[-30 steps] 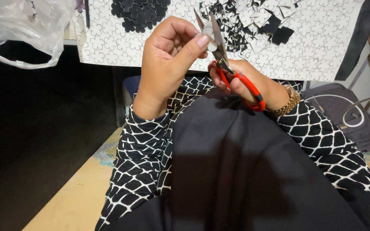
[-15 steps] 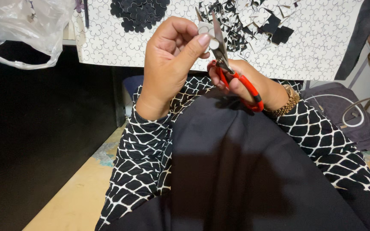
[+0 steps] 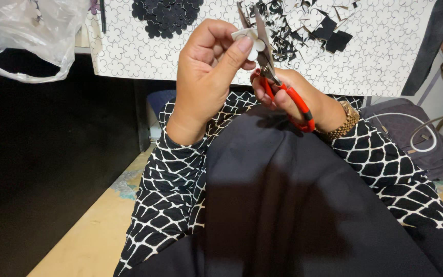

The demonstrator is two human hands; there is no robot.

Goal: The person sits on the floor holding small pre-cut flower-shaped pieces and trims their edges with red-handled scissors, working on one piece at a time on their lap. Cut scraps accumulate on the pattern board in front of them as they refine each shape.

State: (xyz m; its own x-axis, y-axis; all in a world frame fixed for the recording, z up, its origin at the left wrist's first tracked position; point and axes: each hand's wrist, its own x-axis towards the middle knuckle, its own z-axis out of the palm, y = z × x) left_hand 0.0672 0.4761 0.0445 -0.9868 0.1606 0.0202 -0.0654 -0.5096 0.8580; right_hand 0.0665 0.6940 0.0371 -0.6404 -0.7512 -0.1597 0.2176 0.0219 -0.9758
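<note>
Left hand: my left hand [image 3: 206,77] pinches a small white cutout [image 3: 249,40] between thumb and fingertips, raised in front of me.
Right hand: my right hand [image 3: 296,100] grips the red-handled scissors [image 3: 278,77], fingers closed around the handles.
Scissors: blades point up, parted, with the cutout sitting between them just beside my left thumb.
Cutout: white, rounded lobes at its lower edge; held above my lap, in front of the tabletop edge.
Tabletop: the tabletop [image 3: 385,56] is covered with a white sheet printed in flower outlines.
Black pieces: a heap of black flower shapes [image 3: 165,15] lies on the sheet, left of the scissors.
Scraps: black-and-white offcuts [image 3: 314,25] are scattered to the right of the blades.
Bag: a clear plastic bag [image 3: 21,36] hangs at the far left.
Wrist: a gold watch [image 3: 345,123] sits on my right wrist.
Lap: dark cloth [image 3: 283,205] covers my knees.
</note>
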